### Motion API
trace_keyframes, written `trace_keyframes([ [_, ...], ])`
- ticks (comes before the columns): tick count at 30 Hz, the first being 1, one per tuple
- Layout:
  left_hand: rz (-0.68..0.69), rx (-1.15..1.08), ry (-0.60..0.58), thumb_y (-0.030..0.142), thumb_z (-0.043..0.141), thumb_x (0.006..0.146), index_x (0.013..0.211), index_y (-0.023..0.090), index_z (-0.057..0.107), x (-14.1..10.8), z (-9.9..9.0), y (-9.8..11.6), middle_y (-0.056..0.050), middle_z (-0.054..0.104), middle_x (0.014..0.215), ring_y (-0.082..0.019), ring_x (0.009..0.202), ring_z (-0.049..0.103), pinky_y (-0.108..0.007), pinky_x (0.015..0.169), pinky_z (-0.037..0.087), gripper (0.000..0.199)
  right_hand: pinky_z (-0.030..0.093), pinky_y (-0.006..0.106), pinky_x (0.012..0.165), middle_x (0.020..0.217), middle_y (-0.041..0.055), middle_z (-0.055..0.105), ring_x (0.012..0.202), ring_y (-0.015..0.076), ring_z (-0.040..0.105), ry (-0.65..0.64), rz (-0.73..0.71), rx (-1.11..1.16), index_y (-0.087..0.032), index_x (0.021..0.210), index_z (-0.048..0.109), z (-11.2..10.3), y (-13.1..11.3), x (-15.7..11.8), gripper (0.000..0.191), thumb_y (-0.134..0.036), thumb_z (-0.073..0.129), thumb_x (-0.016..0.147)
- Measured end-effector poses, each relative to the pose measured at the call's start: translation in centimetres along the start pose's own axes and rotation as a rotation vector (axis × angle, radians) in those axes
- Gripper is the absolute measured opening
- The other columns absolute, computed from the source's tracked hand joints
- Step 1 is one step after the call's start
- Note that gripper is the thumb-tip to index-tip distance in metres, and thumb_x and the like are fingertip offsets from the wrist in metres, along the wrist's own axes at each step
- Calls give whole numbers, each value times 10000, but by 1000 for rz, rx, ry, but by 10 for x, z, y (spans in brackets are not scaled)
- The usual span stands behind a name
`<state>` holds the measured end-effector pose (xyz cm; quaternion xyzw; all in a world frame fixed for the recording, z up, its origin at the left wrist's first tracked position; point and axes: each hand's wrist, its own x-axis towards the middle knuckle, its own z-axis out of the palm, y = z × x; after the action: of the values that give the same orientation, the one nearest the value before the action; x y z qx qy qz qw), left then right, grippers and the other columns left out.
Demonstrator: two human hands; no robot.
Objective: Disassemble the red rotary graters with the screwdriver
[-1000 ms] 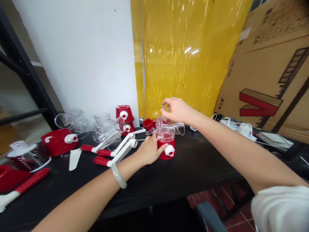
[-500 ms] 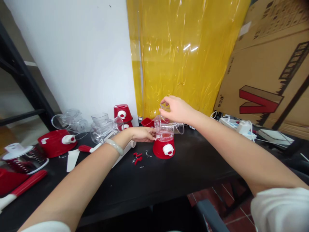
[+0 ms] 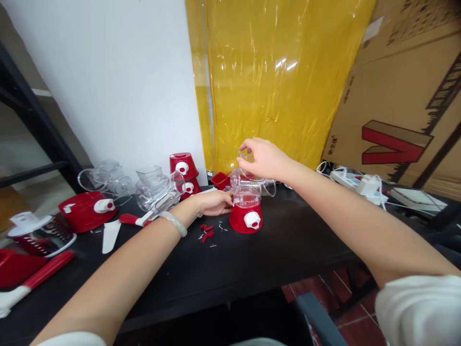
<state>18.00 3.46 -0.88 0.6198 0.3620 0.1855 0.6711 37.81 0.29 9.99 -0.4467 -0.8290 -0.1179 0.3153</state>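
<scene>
A red base (image 3: 240, 220) with a white knob stands upright on the black table. On top of it sits the clear plastic grater housing (image 3: 247, 186), its round mouth facing right. My right hand (image 3: 261, 156) pinches the upper rim of the housing's feed chute from above, thumb and fingers closed. Against the left side, where housing meets base, my left hand (image 3: 218, 203) is closed with its fingertips on the edge; part of the grip is hidden. Small red plastic pieces (image 3: 207, 232) lie left of the base, beside several tiny metal pins (image 3: 222, 227).
Further left are stacked red bases (image 3: 183, 166), more clear housings (image 3: 156, 190), a wide red base (image 3: 86, 212), a drum grater (image 3: 41, 236) and a red-handled part (image 3: 48, 270). A power strip (image 3: 345, 179) with cables sits right, below a large cardboard box (image 3: 392, 96).
The view has shifted slightly. Both hands stay on the clear housing and base, with almost no movement relative to them.
</scene>
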Motion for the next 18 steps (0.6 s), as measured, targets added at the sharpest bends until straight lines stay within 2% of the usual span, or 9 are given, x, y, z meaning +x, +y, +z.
trace_keyframes([
  [10, 46, 16, 87, 72, 483, 615, 1301, 292, 491, 3, 10, -5, -1, 634, 1274, -184, 1193, 553, -375, 1060, 367, 721, 475, 397, 872, 1084, 139, 668, 995, 271, 626, -5, -4, -9, -144, 1107, 627, -1, -1, 0, 368, -393, 532, 853],
  [18, 90, 38, 98, 64, 501, 613, 1236, 238, 555, 6, 15, -6, -34, 664, 1227, -209, 1147, 585, -384, 1030, 405, 649, 468, 385, 930, 1084, 110, 658, 995, 238, 616, -39, -70, 91, -162, 1119, 647, -2, 7, 5, 368, -360, 596, 813],
])
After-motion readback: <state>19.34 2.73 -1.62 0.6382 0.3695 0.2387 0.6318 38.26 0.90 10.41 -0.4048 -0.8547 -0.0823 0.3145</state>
